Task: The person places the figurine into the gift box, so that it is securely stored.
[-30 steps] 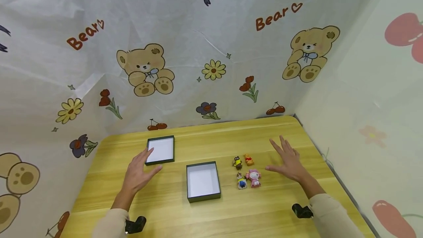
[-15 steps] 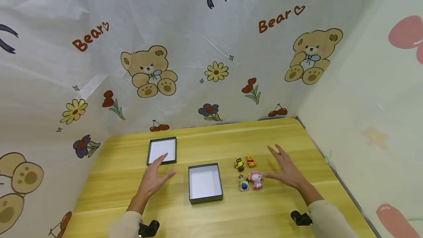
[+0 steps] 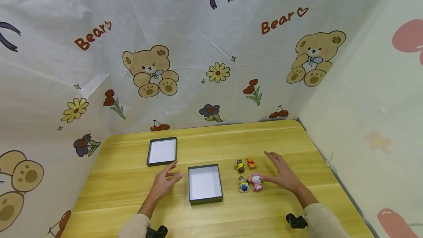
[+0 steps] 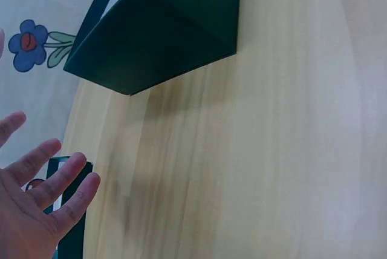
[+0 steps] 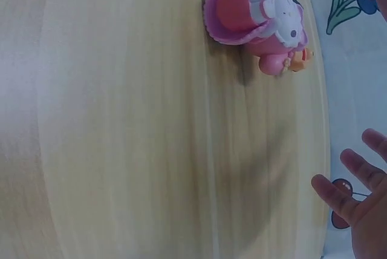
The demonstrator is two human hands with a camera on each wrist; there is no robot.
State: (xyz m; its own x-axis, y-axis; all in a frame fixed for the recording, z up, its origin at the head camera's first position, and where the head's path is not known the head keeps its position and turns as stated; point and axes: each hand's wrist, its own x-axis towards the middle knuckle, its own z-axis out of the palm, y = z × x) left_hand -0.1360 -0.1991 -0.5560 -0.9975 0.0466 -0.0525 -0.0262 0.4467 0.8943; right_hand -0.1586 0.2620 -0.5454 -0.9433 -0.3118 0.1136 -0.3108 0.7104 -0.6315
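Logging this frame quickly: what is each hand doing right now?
Left hand: open, holding nothing, beside the open box.
Right hand: open, holding nothing, next to the pink figurine.

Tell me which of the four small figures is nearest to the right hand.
The pink figure, at the near right of the group. The right hand hovers just beside it; the other three lie farther to the left or farther back.

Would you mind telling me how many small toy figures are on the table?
4, clustered right of the near box: a dark-and-yellow figure and an orange figure behind, a blue-and-yellow figure and a pink figure in front. None seems hidden.
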